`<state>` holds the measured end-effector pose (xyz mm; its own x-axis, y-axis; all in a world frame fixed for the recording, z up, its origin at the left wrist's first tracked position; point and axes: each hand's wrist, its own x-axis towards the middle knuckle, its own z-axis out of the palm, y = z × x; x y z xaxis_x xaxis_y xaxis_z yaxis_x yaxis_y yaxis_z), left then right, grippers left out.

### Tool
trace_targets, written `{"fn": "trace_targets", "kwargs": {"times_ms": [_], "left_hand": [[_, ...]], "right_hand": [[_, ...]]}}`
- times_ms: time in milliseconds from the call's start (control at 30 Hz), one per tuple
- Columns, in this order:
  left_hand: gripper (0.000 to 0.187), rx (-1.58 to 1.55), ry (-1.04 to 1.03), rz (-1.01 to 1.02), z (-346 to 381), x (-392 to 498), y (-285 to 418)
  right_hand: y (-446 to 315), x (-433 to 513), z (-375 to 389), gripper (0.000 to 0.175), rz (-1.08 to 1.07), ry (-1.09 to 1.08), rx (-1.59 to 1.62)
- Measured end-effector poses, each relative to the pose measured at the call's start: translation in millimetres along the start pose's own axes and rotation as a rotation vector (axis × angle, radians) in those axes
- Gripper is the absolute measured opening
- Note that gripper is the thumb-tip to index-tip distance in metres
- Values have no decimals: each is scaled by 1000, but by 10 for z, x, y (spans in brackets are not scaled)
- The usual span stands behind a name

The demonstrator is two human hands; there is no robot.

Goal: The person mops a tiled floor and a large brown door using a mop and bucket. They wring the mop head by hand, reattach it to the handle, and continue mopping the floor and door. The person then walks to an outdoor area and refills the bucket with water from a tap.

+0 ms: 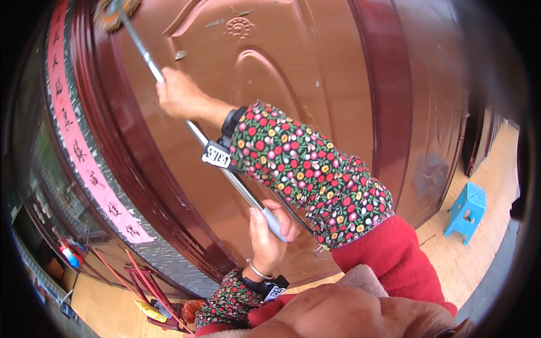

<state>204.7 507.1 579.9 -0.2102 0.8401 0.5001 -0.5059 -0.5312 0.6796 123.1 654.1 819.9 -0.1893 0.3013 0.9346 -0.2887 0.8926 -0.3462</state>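
A long-handled duster with a bristly head (110, 22) reaches to the upper left corner of a brown panelled door (203, 84). Its metal pole (141, 46) runs diagonally down to a grey grip (274, 223). My right hand (181, 93) is closed around the pole partway up, the forearm stretched across the door. Lower down, my left hand (267, 238) holds the grey grip near the pole's end. Both wrists carry black bands with printed code tags. The duster's head is cut by the top edge of the view and seems to rest against the door's frame side.
A pink paper strip with writing (78, 148) hangs on the stone-patterned wall left of the door. A blue plastic stool (467, 211) stands on the right. At the lower left is a dark red chair (165, 310) with a yellow packet (151, 311) on it.
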Motion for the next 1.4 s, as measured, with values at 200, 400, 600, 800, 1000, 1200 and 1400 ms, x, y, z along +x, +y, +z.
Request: {"fn": "trace_targets", "kwargs": {"times_ms": [200,400,600,800,1000,1200,1400], "left_hand": [[34,430,-129,-275,55,640,-158],[30,585,-324,-316,230,1250,-414],[29,445,-275,-246,254,1210,-686],[28,381,-251,-353,107,809,-1126],[28,275,-381,-375,142,754,-1439],[28,272,-339,-352,84,706,-1398],[28,310,-334,-400,111,823,-1441]], "right_hand": [[846,3,-1635,18,84,399,67],[1356,-325,-3014,25,272,657,141],[1109,-157,-3005,22,351,686,214],[1082,-629,-2454,21,327,365,-17],[1337,-553,-2840,29,141,291,-54],[1275,-1028,-3263,45,574,493,60],[977,-882,-2814,61,311,217,85]]}}
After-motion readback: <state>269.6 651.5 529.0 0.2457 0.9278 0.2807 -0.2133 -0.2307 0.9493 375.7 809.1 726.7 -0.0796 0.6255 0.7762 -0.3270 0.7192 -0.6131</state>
